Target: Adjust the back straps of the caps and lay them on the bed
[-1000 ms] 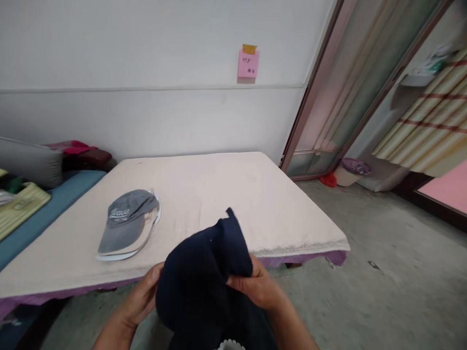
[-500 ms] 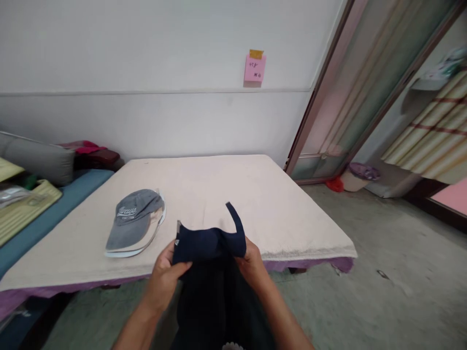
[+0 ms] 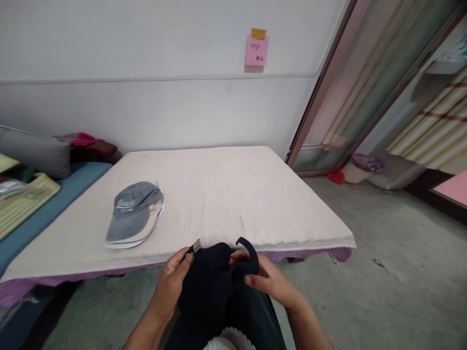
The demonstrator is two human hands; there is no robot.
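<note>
A navy cap [image 3: 213, 265] with a loose back strap [image 3: 251, 253] is held low in front of me, above my dark-clothed legs. My left hand [image 3: 173, 277] pinches the cap's left end beside a small metal buckle [image 3: 197, 246]. On the other side, my right hand [image 3: 266, 279] grips the base of the strap, its fingers partly hidden behind the fabric; the strap's free end curls up and leftward. Where the navy cloth meets my dark clothing, the edge is hard to make out. To the left, a grey cap [image 3: 133, 211] with white lettering lies on lighter caps [image 3: 155, 216].
A bed-like platform with a cream cover [image 3: 233, 189] stands ahead against the wall. A pink note [image 3: 256, 50] is taped up there. Cushion [image 3: 34, 150] and folded things lie left; a bin [image 3: 359, 170] stands near the sliding door at right.
Both hands and the navy cap have come lower and nearer to me. The cap has turned so its buckle shows, and my right hand's grip has shifted onto the strap.
</note>
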